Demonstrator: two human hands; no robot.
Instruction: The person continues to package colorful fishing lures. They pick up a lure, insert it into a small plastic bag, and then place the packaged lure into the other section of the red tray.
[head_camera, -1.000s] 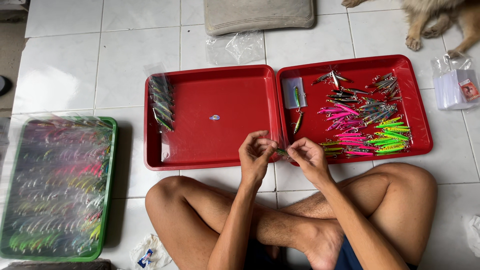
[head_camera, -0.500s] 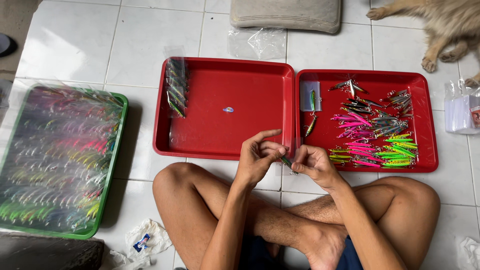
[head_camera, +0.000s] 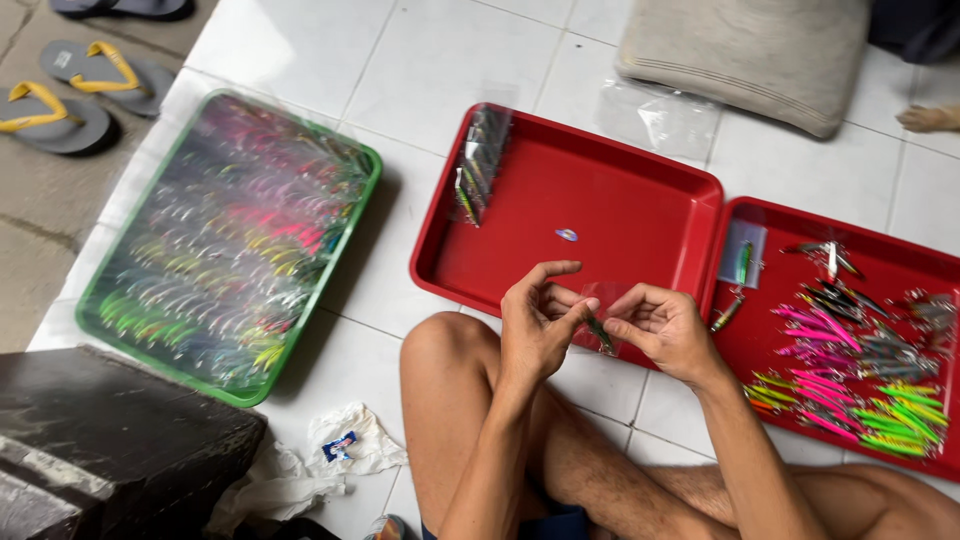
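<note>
Holding a small dark fishing lure and a little clear plastic sleeve between both hands, just over the near rim of the left red plastic tray. Head view is all I have.

My left hand: thumb and fingers pinched together on the sleeve's edge. My right hand: fingertips clamped on the lure and the sleeve's other side.

Doing it well, I judge: keep the sleeve mouth spread with the left pinch, feed the lure in straight, keep any hooks off the film and off my fingertips.

Around: right red plastic tray touching the first, loose pink, green and silver lures heaped in it. A stack of bagged lures leans in the left tray's far corner. Green plastic tray well to my left, full of bagged lures.

Hard to tell: whether the lure is already partly inside the sleeve; glare hides the film. Right tray cut off at the frame edge.
</note>
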